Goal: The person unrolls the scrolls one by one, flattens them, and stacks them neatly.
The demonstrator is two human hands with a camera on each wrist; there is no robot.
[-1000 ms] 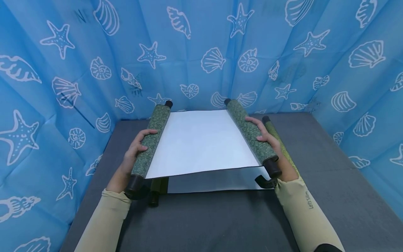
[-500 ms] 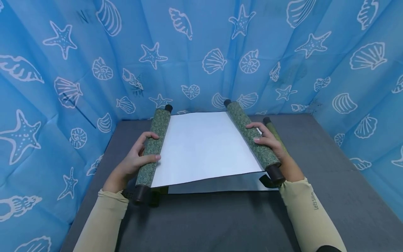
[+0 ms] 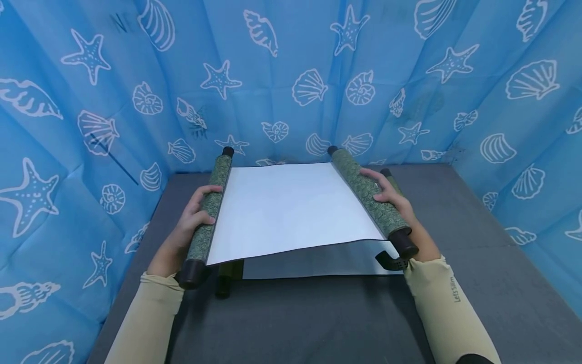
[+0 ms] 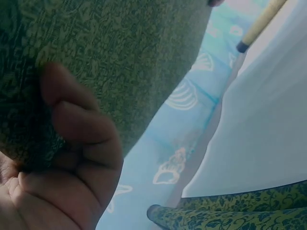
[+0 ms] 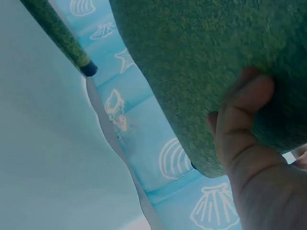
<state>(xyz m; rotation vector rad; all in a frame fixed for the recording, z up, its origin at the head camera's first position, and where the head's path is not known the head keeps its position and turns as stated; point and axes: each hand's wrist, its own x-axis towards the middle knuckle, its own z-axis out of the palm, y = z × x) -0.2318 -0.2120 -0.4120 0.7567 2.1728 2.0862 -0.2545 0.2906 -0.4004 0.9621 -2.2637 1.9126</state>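
Observation:
A hanging scroll with a white sheet (image 3: 295, 207) is spread between both hands, lifted above the table. My left hand (image 3: 188, 222) grips its left green-patterned roll (image 3: 210, 212), thumb and fingers around it. The right roll (image 3: 370, 189), black-knobbed like the left one, is gripped in my right hand (image 3: 395, 199). From below, the wrist views show the scroll's green backing (image 4: 144, 57) with curled fingertips (image 5: 256, 93) against it. A second scroll (image 3: 318, 263) lies unrolled beneath, mostly hidden by the raised one.
The lower scroll's left roll (image 3: 230, 275) shows under the raised sheet, and its right roll (image 3: 393, 183) peeks out behind my right hand. Both sit on a grey table (image 3: 295, 323). A blue curtain (image 3: 291, 60) with shells and starfish encloses the back and sides.
The left roll has twisted back and forth, its near end dipping, then rising, and now stands slightly further left. The right roll has shifted slightly right. Both hands keep their grip.

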